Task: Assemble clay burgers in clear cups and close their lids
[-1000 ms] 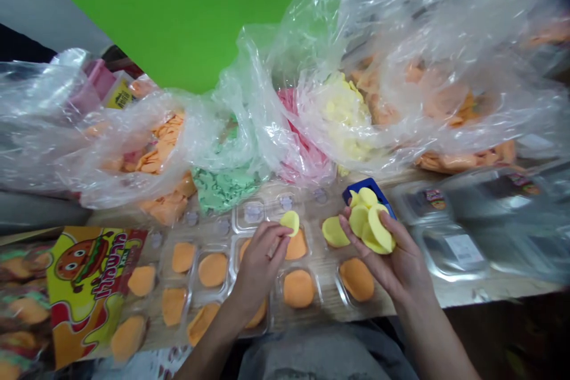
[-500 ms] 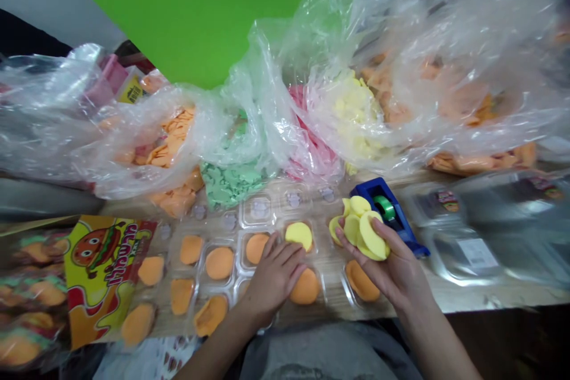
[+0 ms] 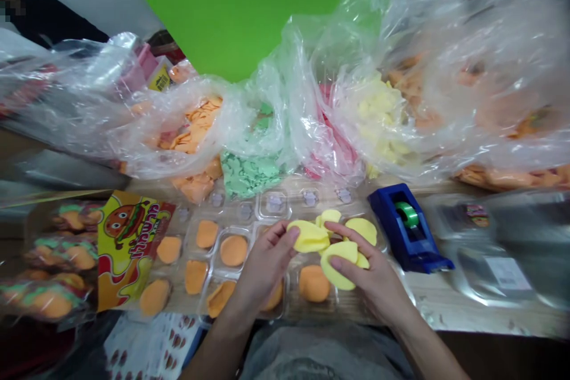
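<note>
Table edge [image 3: 485, 323] apparently close by trays [image 3: 272, 205].

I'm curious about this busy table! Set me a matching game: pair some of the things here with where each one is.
Things:
1. Blue plastic tape dispenser
2. Flat round orange disc
3. Flat yellow discs
4. Crumbly pale green pieces

Places:
A. Inside a clear plastic bag
B. Held by the left hand and right hand
C. In a clear plastic tray compartment
D. On the wooden tabletop, right of the hands

Pairs: 1-D, 2-C, 3-B, 4-A.

Curly red lettering [image 3: 145, 238] on a yellow burger-print packet [image 3: 116, 285] (too warped to read), blurred white label [image 3: 507, 274]
</note>
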Demonstrator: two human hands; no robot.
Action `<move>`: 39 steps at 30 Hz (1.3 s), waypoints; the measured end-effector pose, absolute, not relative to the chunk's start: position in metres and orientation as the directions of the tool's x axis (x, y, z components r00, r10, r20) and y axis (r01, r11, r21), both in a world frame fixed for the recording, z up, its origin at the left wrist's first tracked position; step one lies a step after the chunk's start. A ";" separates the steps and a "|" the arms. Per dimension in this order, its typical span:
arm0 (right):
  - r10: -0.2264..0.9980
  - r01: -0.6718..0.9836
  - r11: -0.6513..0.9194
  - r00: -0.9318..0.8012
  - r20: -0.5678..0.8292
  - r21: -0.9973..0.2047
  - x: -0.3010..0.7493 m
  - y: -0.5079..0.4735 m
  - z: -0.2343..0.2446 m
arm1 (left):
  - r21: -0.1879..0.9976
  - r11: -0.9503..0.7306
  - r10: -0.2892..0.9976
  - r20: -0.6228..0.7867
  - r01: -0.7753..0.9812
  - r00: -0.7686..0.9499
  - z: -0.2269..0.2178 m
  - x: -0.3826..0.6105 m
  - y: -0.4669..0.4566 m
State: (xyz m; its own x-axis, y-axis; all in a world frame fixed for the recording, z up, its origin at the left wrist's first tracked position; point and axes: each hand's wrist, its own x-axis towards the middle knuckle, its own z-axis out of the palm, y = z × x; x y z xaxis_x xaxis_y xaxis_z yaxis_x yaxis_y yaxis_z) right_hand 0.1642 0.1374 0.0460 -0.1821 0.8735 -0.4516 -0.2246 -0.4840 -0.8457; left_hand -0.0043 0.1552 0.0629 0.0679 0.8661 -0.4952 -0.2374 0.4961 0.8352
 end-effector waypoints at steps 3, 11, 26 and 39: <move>0.832 -0.435 -0.542 -0.158 -0.532 -0.719 0.164 0.138 0.038 | 0.914 0.399 0.912 -0.403 -0.072 -0.076 0.054 -0.026 0.156; 0.804 -0.497 -0.535 -0.050 -0.593 -0.683 0.170 0.140 0.028 | 0.757 0.014 0.989 0.084 0.653 -0.119 0.018 -0.071 0.138; 0.852 -0.143 -0.523 -0.079 -0.517 -0.840 0.164 0.136 0.032 | 0.487 -0.339 0.940 0.152 0.805 0.304 0.007 -0.063 0.103; 0.738 0.328 0.093 -0.656 -0.156 -0.940 0.149 0.131 0.056 | 0.874 0.216 0.951 -0.288 0.436 0.107 0.063 -0.027 0.121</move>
